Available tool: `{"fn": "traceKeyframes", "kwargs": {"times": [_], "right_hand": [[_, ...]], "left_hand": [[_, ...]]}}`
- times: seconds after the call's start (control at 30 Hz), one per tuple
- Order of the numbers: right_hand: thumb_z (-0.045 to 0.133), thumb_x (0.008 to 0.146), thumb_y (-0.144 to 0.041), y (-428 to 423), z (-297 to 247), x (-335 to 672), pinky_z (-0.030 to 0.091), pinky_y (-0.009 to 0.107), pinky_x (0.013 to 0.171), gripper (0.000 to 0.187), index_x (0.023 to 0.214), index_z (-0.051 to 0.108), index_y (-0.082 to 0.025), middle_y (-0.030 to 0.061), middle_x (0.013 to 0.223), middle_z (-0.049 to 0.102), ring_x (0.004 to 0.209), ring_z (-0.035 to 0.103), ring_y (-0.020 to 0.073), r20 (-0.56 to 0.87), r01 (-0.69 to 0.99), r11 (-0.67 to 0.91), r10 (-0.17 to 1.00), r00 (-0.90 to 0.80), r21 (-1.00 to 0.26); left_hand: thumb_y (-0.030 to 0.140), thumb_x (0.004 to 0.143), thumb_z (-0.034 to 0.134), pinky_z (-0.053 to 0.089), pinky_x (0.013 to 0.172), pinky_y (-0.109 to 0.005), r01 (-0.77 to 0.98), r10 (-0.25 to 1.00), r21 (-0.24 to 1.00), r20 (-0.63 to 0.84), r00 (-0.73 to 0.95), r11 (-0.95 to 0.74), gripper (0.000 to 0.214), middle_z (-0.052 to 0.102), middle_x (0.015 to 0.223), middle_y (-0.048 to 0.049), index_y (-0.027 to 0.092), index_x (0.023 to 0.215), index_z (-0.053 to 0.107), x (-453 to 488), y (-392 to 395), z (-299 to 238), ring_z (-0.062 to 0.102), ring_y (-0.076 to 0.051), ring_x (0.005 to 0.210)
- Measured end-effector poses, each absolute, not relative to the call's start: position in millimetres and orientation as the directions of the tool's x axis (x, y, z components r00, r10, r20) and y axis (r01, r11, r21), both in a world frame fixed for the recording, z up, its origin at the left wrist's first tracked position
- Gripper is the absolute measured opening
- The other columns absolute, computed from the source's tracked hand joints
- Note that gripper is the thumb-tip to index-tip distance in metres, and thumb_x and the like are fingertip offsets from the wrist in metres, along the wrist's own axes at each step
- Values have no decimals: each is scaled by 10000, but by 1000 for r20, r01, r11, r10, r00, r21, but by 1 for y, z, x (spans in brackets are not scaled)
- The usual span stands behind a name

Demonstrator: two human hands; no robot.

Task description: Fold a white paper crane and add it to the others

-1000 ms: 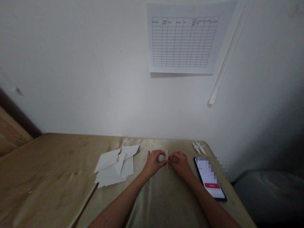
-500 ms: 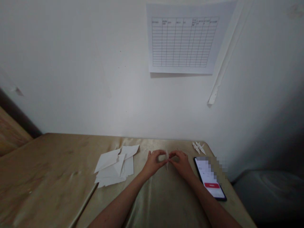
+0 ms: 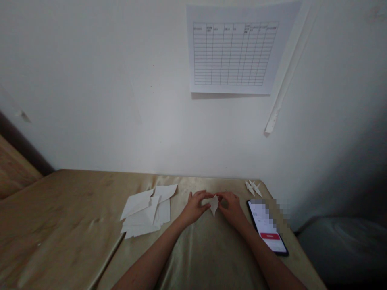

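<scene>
Between my two hands is a small folded piece of white paper point(image 3: 214, 206), kite-shaped with a point toward me. My left hand point(image 3: 196, 205) pinches its left edge with thumb and fingertips. On the other side, my right hand point(image 3: 229, 204) has its fingers closed on the right edge. The fine folds are too small to make out. Left of my hands lies a loose pile of white paper sheets point(image 3: 142, 219). Several small folded paper figures point(image 3: 252, 188) with pointed tips rest at the table's back right corner.
A phone point(image 3: 267, 227) with a lit screen lies right of my right forearm, near the edge. Shiny gold-brown cloth point(image 3: 75, 225) covers the table. Behind it rises a white wall point(image 3: 121, 100) bearing a printed table sheet point(image 3: 231, 52). A dark rounded object point(image 3: 344, 245) stands beyond the right edge.
The folded paper was edge-on, a thin sliver; now its broad face is turned toward me. My fingers have shifted slightly apart around it. Everything else is unchanged.
</scene>
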State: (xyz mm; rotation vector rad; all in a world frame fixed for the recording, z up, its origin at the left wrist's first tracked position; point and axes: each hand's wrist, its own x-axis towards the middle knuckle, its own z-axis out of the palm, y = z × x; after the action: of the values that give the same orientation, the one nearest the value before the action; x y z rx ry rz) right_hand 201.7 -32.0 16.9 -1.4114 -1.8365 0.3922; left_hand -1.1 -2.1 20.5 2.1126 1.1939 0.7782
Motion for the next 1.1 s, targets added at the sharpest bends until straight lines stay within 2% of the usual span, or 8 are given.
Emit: {"fn": "traceKeyframes", "kwargs": {"times": [0.1, 0.2, 0.3, 0.43, 0.6, 0.77, 0.9, 1.1], "right_hand": [[557, 818, -192, -32, 18, 202, 335, 424, 1024, 315, 1083, 710, -264, 53, 1031, 712, 1073, 593, 242, 377, 704, 344, 919, -116, -621], [568, 803, -156, -31, 18, 203, 331, 418, 1026, 321, 1052, 727, -281, 44, 1020, 699, 1068, 585, 231, 360, 710, 352, 921, -147, -610], [554, 751, -82, -31, 18, 204, 334, 409, 1024, 374, 992, 745, -294, 39, 1018, 678, 1076, 572, 223, 337, 714, 356, 925, -177, -603], [545, 692, -39, -33, 18, 203, 348, 400, 1014, 436, 975, 751, -299, 34, 1023, 658, 1073, 561, 218, 313, 720, 364, 926, -212, -591], [549, 688, -42, -36, 20, 203, 331, 420, 1038, 417, 948, 754, -296, 34, 1053, 656, 1094, 546, 224, 299, 736, 369, 925, -233, -568], [567, 764, -105, -36, 21, 204, 328, 427, 1042, 320, 925, 760, -303, 31, 1034, 663, 1086, 551, 222, 296, 736, 369, 925, -236, -567], [623, 829, -229, -35, 18, 203, 333, 436, 1032, 166, 901, 759, -290, 38, 1021, 671, 1061, 560, 228, 317, 749, 372, 921, -226, -547], [646, 852, -287, -36, 20, 202, 317, 459, 1038, 110, 882, 752, -284, 37, 1026, 686, 1064, 569, 237, 306, 781, 352, 927, -217, -516]], "left_hand": [[196, 807, 716, 177, 1196, -630, 556, 877, 700, 221, 427, -448, 388, 680, 1296, -36, 332, 1170, 698, -4, 0, 21, 487, -294, 1354], [175, 774, 744, 314, 1165, -527, 541, 857, 681, 275, 436, -494, 368, 709, 1243, -27, 313, 1114, 727, -9, 4, 18, 514, -282, 1312], [194, 774, 750, 363, 1132, -488, 530, 825, 649, 304, 477, -546, 330, 709, 1254, -14, 317, 1080, 743, -12, 7, 15, 514, -278, 1302], [190, 787, 728, 327, 1143, -525, 557, 803, 599, 282, 525, -575, 286, 696, 1281, 10, 347, 1024, 758, -14, 9, 11, 502, -274, 1318], [188, 785, 714, 310, 1151, -525, 569, 798, 580, 280, 534, -584, 296, 689, 1283, 3, 348, 1031, 758, -14, 10, 5, 490, -269, 1327], [164, 764, 709, 309, 1150, -523, 577, 797, 567, 281, 535, -588, 313, 689, 1270, -9, 335, 1022, 758, -15, 9, 5, 490, -277, 1318], [144, 763, 693, 270, 1160, -562, 605, 800, 543, 249, 545, -582, 327, 668, 1299, -11, 324, 1029, 754, -14, 5, 10, 476, -294, 1326], [286, 882, 656, 159, 1158, -668, 666, 809, 467, 239, 537, -581, 291, 624, 1341, -33, 375, 1155, 705, -7, -3, 14, 467, -300, 1317]]}}
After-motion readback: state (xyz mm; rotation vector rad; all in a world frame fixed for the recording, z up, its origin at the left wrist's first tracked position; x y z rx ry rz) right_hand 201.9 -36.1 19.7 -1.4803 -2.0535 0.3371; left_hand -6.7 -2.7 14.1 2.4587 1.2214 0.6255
